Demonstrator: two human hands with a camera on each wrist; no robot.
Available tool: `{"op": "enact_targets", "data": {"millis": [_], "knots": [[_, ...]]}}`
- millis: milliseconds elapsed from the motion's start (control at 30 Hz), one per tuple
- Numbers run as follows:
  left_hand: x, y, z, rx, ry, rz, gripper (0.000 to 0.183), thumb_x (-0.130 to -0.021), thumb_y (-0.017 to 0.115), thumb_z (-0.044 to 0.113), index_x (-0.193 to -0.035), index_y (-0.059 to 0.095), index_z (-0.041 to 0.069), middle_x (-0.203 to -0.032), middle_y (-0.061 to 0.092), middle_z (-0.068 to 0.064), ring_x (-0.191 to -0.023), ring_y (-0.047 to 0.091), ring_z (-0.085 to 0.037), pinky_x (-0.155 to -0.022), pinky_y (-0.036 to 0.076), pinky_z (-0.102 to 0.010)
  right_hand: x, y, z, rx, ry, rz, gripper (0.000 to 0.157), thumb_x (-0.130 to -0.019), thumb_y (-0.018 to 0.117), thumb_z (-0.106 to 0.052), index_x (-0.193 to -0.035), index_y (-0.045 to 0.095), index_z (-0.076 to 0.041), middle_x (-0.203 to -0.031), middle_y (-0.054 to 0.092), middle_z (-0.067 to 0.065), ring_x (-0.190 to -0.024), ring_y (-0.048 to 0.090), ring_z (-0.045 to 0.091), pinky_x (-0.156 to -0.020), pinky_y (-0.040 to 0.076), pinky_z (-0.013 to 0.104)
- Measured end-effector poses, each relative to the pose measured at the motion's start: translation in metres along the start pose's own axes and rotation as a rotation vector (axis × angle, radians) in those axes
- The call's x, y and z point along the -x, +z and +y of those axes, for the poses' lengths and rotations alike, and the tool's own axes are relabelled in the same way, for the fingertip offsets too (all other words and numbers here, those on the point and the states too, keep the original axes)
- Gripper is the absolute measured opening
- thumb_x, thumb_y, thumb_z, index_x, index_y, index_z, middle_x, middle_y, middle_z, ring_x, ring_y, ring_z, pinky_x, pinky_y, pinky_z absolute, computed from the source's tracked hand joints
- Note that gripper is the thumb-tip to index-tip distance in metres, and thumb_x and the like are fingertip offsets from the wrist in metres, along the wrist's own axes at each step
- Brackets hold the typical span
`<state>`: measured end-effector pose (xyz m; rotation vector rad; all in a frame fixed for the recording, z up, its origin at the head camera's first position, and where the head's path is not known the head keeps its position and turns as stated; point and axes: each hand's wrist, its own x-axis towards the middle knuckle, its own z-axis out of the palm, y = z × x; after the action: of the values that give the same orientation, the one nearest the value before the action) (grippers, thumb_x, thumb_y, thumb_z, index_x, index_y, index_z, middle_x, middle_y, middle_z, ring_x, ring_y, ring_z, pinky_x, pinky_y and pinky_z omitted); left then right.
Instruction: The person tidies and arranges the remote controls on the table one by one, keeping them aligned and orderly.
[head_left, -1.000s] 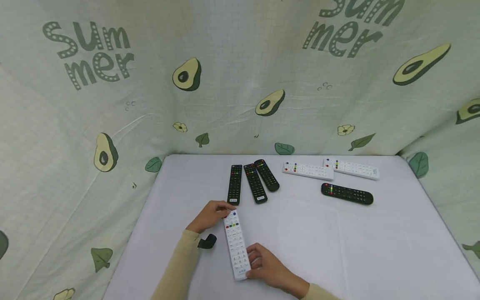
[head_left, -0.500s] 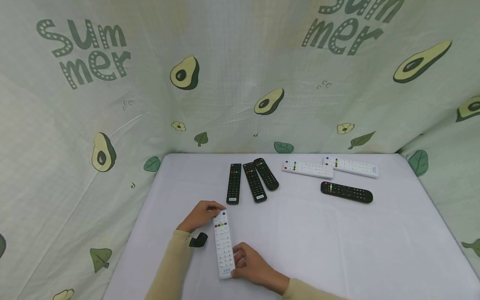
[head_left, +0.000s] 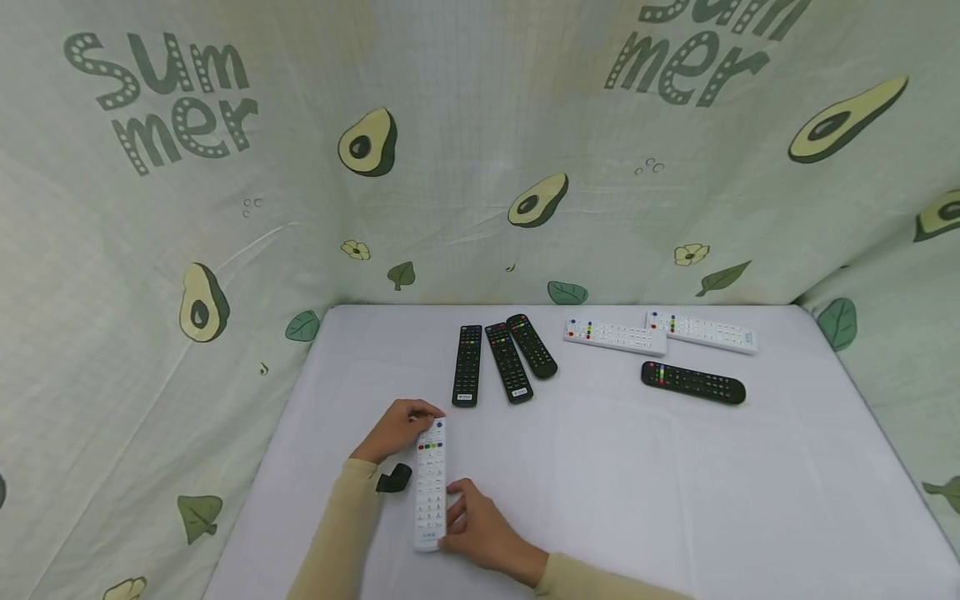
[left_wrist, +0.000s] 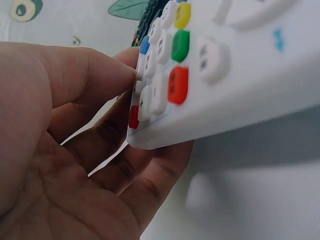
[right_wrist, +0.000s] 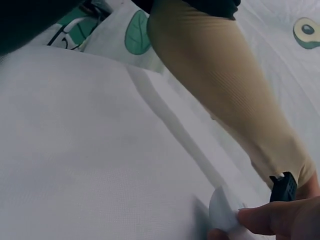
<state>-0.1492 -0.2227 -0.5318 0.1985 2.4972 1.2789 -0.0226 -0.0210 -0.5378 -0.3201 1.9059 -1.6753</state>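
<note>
A white remote control [head_left: 431,492] with coloured buttons is held between both hands over the white table, its long side running nearly straight towards me. My left hand [head_left: 396,429] pinches its far end; in the left wrist view the thumb lies on the button face and the fingers [left_wrist: 165,170] reach underneath. At the near end, my right hand [head_left: 480,529] grips the right edge. The right wrist view shows only the tip of the remote [right_wrist: 222,212] between thumb and a finger. A shadow lies below the remote in the left wrist view.
Farther back lie black remotes, one upright [head_left: 467,367], two leaning together [head_left: 508,363], and one to the right [head_left: 693,383]. Two white remotes [head_left: 615,337] touch or overlap near the back edge. A patterned cloth [head_left: 450,150] hangs behind the table. A black wrist device [head_left: 394,478] sits at the left cuff.
Both hands have carried the white remote to the left, and it has turned from slanted to nearly straight. The other remotes have stayed in place; the view shifted slightly.
</note>
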Motion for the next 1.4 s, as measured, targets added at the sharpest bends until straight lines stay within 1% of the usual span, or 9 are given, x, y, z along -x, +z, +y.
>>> {"op": "enact_targets", "data": {"millis": [233, 500, 633, 800, 933, 1067, 1233, 1333, 1400], "knots": [[-0.003, -0.002, -0.004, -0.009, 0.023, 0.002, 0.02, -0.089, 0.056, 0.006, -0.099, 0.071, 0.015, -0.104, 0.064, 0.001, -0.091, 0.057, -0.016, -0.073, 0.049, -0.031, -0.005, 0.005, 0.0, 0.036, -0.005, 0.021, 0.068, -0.071, 0.076, -0.002, -0.128, 0.039, 0.001, -0.087, 0.057, 0.001, -0.072, 0.061, 0.01, -0.059, 0.05, 0.024], [-0.005, -0.003, -0.003, -0.014, -0.007, 0.019, 0.019, -0.089, 0.057, 0.005, -0.097, 0.071, 0.016, -0.102, 0.064, 0.0, -0.088, 0.058, -0.016, -0.073, 0.049, -0.032, -0.008, 0.008, -0.001, 0.044, 0.013, 0.02, 0.07, -0.072, 0.076, -0.003, -0.131, 0.037, 0.0, -0.087, 0.056, 0.001, -0.071, 0.061, 0.01, -0.058, 0.05, 0.024], [-0.005, -0.002, -0.001, -0.034, -0.008, 0.019, 0.019, -0.089, 0.057, 0.004, -0.097, 0.071, 0.015, -0.101, 0.064, 0.0, -0.088, 0.058, -0.016, -0.073, 0.049, -0.032, -0.01, 0.009, -0.001, 0.063, 0.025, 0.016, 0.073, -0.072, 0.076, -0.004, -0.133, 0.036, 0.0, -0.088, 0.055, 0.0, -0.07, 0.06, 0.009, -0.057, 0.05, 0.024], [-0.005, -0.001, -0.001, -0.065, -0.004, 0.011, 0.02, -0.089, 0.056, 0.004, -0.095, 0.071, 0.016, -0.101, 0.064, 0.001, -0.088, 0.057, -0.015, -0.075, 0.048, -0.032, -0.011, 0.01, 0.0, 0.109, 0.015, 0.022, 0.075, -0.073, 0.076, -0.005, -0.135, 0.034, 0.0, -0.088, 0.055, -0.001, -0.069, 0.059, 0.007, -0.056, 0.048, 0.024], [-0.003, 0.001, 0.0, -0.06, -0.003, 0.004, 0.021, -0.09, 0.055, 0.004, -0.097, 0.071, 0.016, -0.103, 0.063, 0.0, -0.091, 0.057, -0.016, -0.078, 0.048, -0.033, -0.008, 0.008, 0.0, 0.134, 0.006, 0.034, 0.071, -0.072, 0.076, -0.005, -0.132, 0.038, -0.001, -0.088, 0.055, -0.001, -0.069, 0.058, 0.006, -0.056, 0.048, 0.024], [-0.003, 0.003, 0.0, -0.054, -0.001, 0.029, 0.021, -0.09, 0.054, 0.004, -0.099, 0.069, 0.016, -0.103, 0.063, 0.001, -0.089, 0.057, -0.015, -0.076, 0.048, -0.032, -0.003, -0.003, -0.002, 0.139, -0.01, 0.037, 0.062, -0.074, 0.074, -0.005, -0.128, 0.043, -0.001, -0.09, 0.056, 0.001, -0.073, 0.059, 0.008, -0.058, 0.049, 0.024], [-0.001, 0.006, 0.005, -0.064, -0.013, 0.125, 0.02, -0.09, 0.056, 0.01, -0.102, 0.068, 0.02, -0.101, 0.062, 0.005, -0.088, 0.056, -0.014, -0.075, 0.048, -0.033, 0.003, -0.029, -0.003, 0.149, -0.041, 0.078, 0.051, -0.076, 0.073, -0.009, -0.121, 0.05, -0.003, -0.092, 0.058, 0.003, -0.077, 0.059, 0.009, -0.063, 0.05, 0.024], [0.001, 0.008, 0.013, -0.048, 0.009, 0.159, 0.019, -0.091, 0.056, 0.012, -0.104, 0.068, 0.02, -0.101, 0.061, 0.006, -0.092, 0.055, -0.014, -0.08, 0.047, -0.036, 0.007, -0.049, -0.002, 0.162, -0.069, 0.122, 0.048, -0.077, 0.072, -0.011, -0.119, 0.051, -0.003, -0.093, 0.059, 0.004, -0.08, 0.06, 0.011, -0.064, 0.05, 0.025], [0.001, 0.011, 0.018, -0.033, 0.039, 0.165, 0.018, -0.092, 0.056, 0.013, -0.105, 0.067, 0.019, -0.101, 0.061, 0.006, -0.094, 0.054, -0.014, -0.083, 0.046, -0.037, 0.01, -0.063, -0.002, 0.17, -0.086, 0.147, 0.047, -0.078, 0.071, -0.011, -0.12, 0.051, -0.002, -0.094, 0.059, 0.005, -0.081, 0.06, 0.013, -0.065, 0.05, 0.026]]}}
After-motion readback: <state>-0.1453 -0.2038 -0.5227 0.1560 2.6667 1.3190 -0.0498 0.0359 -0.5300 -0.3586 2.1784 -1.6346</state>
